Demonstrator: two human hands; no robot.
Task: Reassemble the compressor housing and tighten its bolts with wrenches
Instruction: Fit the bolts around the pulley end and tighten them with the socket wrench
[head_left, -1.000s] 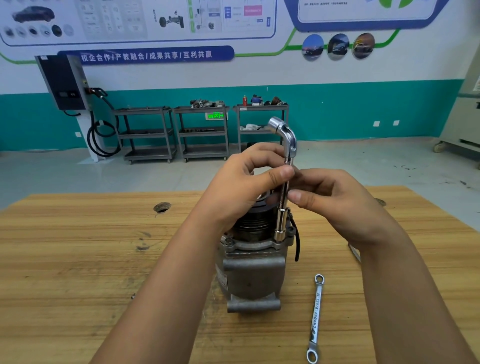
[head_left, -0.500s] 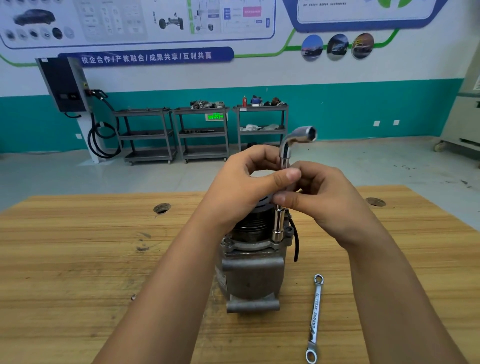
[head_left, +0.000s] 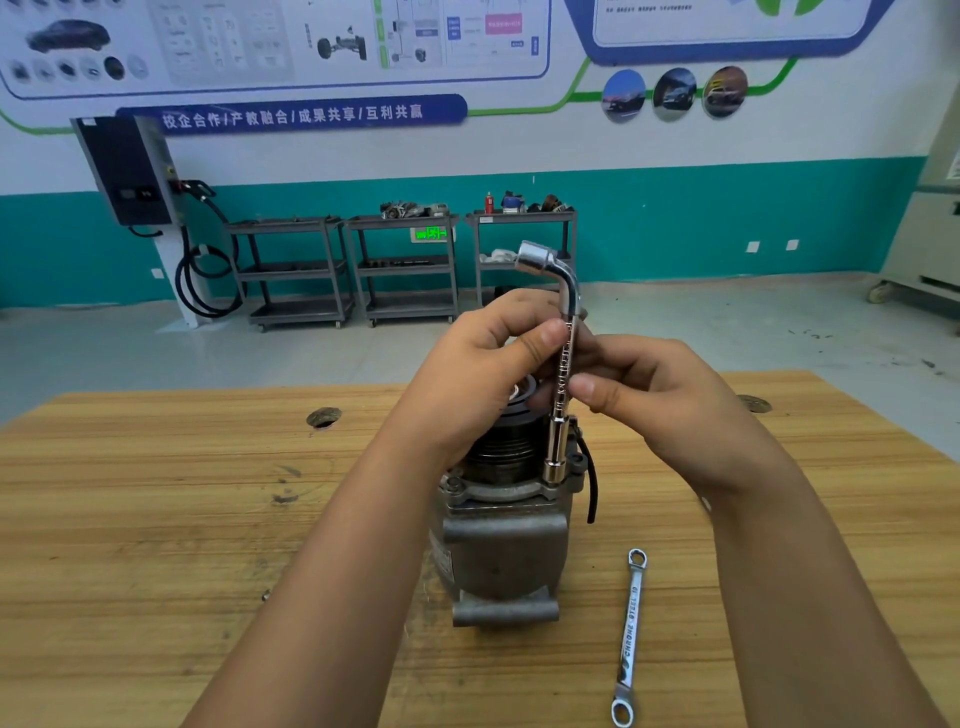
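Centre frame: my left hand (head_left: 467, 379) and right hand (head_left: 660, 400) pinch the upright L-wrench (head_left: 557, 447), socket down on the compressor (head_left: 498, 545); a spanner (head_left: 629, 639) lies lower right on the counter (head_left: 156, 519).

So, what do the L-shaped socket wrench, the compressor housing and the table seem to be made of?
L-shaped socket wrench: probably chrome-plated steel, mirror-bright with reflections. Compressor housing: likely cast aluminium, dull grey, slightly rough. Table: wood or wood veneer, pale with visible grain.
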